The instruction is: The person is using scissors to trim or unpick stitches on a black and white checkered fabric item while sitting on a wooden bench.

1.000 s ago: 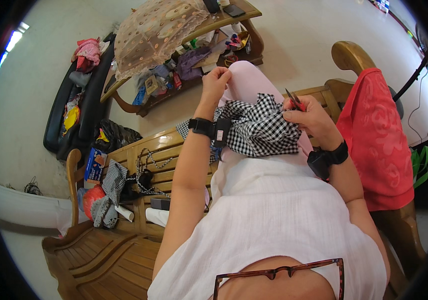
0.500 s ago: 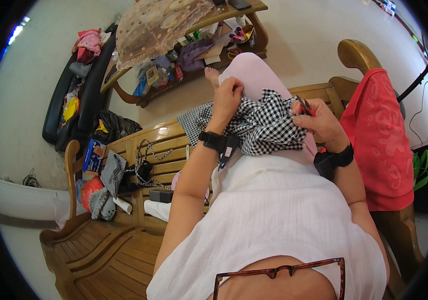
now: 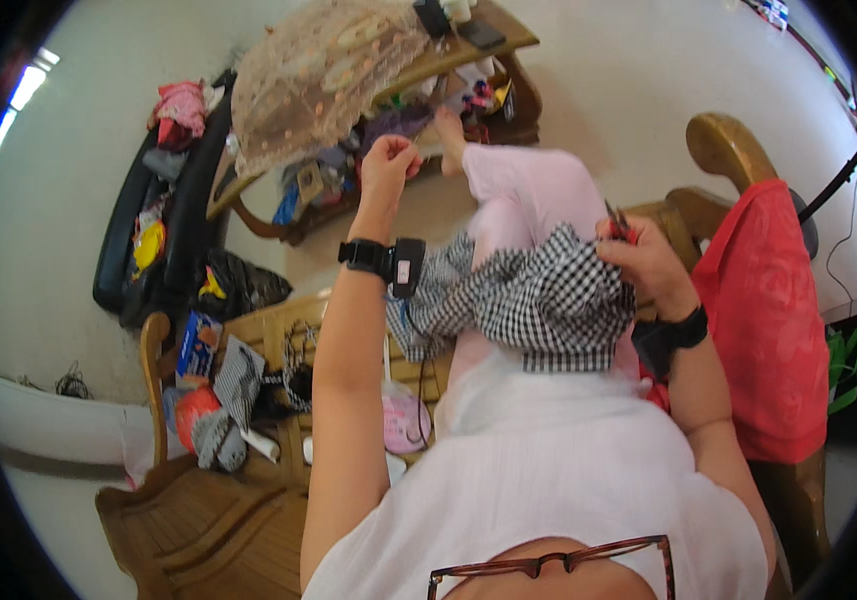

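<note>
Red-handled scissors (image 3: 621, 234) are being held in the right grip (image 3: 651, 264), while checkered cloth (image 3: 553, 300) is apparently being pinched there too, bunched just left of it. The left grip (image 3: 389, 166) is being held narrow, well apart; any thread there cannot be made out. Fabric could be getting nicked if the scissors were being tipped downward.

Lace cover (image 3: 314, 85) drapes the desk (image 3: 439, 68). Red cloth (image 3: 764, 330) covers the armrest (image 3: 724, 148). Pink garment (image 3: 182, 105) lies on the sofa (image 3: 117, 258).
</note>
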The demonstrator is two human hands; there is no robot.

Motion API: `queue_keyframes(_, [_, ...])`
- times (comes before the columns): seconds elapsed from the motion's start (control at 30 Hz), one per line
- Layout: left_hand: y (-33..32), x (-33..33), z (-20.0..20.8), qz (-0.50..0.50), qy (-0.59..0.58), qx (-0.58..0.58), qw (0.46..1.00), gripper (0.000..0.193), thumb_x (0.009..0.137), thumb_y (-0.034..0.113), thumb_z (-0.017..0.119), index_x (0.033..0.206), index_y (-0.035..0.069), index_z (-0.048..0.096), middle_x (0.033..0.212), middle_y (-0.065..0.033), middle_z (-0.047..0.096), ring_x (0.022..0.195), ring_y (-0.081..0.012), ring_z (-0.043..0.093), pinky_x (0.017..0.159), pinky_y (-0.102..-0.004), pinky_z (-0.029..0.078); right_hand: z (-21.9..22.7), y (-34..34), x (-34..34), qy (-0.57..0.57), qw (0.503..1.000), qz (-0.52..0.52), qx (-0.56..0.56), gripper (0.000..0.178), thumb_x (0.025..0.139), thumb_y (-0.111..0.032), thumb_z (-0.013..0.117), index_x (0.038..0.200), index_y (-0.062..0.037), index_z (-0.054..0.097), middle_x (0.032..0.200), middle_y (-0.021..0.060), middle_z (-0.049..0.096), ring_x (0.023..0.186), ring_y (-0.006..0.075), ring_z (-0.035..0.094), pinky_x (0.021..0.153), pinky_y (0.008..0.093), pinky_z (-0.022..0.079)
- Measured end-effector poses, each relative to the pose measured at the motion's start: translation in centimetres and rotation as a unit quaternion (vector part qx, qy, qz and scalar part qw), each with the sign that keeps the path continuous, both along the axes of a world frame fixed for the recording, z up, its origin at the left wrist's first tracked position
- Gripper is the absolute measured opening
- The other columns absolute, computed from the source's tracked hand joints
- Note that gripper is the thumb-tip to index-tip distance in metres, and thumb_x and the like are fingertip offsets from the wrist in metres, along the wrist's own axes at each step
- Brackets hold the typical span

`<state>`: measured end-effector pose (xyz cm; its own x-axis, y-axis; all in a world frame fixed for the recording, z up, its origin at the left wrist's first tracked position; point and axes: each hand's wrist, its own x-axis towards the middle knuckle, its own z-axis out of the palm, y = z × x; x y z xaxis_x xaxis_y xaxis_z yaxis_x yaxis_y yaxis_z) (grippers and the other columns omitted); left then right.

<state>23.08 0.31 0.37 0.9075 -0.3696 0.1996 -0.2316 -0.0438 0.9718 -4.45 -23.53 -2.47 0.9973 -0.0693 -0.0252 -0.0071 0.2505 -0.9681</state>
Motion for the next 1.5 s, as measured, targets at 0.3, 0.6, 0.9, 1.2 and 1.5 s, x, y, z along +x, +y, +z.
queue_keyframes(0.3, [-5.7, 13.5, 3.2, 0.027, 0.001, 0.172, 0.985, 0.008, 0.078, 0.009, 0.061, 0.082, 0.006, 0.055, 0.07, 0.0003, 0.057, 0.06, -0.0069, 0.053, 0.049, -0.0187, 0.038, -3.5, -1.3, 3.6, 0.094, 0.992, -0.02, 0.076, 0.009, 0.077, -0.015, 0.064, 0.076, -0.0066, 0.059, 0.063, -0.008, 0.05, 0.05, -0.0003, 0.041, 0.045, 0.0154, 0.031])
queue_keyframes(0.6, [-14.7, 30.2, -3.2, 0.135, -0.145, 0.188, 0.962, 0.011, 0.076, 0.008, 0.06, 0.085, 0.003, 0.058, 0.077, -0.0052, 0.06, 0.066, -0.0122, 0.057, 0.058, -0.0235, 0.044, -7.2, -3.3, 7.2, 0.148, 0.989, -0.003, -0.01, 0.014, 0.073, -0.011, 0.064, 0.075, 0.0004, 0.056, 0.063, -0.0063, 0.045, 0.062, 0.0024, 0.039, 0.055, 0.0198, 0.033])
queue_keyframes(0.9, [-14.5, 29.7, -7.3, 0.229, -0.409, 0.294, 0.833, 0.032, 0.076, 0.02, 0.06, 0.106, 0.007, 0.06, 0.122, -0.0184, 0.047, 0.117, -0.0319, 0.037, 0.099, -0.0413, 0.026, -8.0, -3.9, 8.6, 0.194, 0.979, 0.017, 0.067, 0.012, 0.073, -0.007, 0.063, 0.076, 0.0022, 0.056, 0.066, -0.0048, 0.048, 0.064, 0.0029, 0.042, 0.057, 0.0193, 0.036])
queue_keyframes(1.2, [-9.4, 11.2, -2.4, -0.053, -0.077, 0.123, 0.988, 0.019, 0.086, 0.014, 0.05, 0.1, 0.002, 0.057, 0.09, -0.0026, 0.06, 0.085, -0.0108, 0.054, 0.075, -0.0232, 0.04, -4.0, -1.6, 6.4, 0.109, 0.99, -0.085, 0.013, 0.016, 0.073, -0.014, 0.063, 0.081, -0.0008, 0.058, 0.07, -0.0029, 0.053, 0.069, 0.0048, 0.048, 0.062, 0.0213, 0.041])
queue_keyframes(1.5, [-5.9, -15.7, 0.9, -0.303, 0.061, 0.108, 0.945, 0.015, 0.086, 0.01, 0.053, 0.097, 0.001, 0.055, 0.089, 0.0017, 0.056, 0.084, -0.0055, 0.051, 0.075, -0.0182, 0.039, 0.9, 1.8, 2.7, 0.016, 0.997, -0.063, 0.037, 0.017, 0.074, -0.015, 0.065, 0.088, -0.006, 0.06, 0.062, -0.0068, 0.05, 0.046, -0.0008, 0.039, 0.04, 0.0149, 0.027])
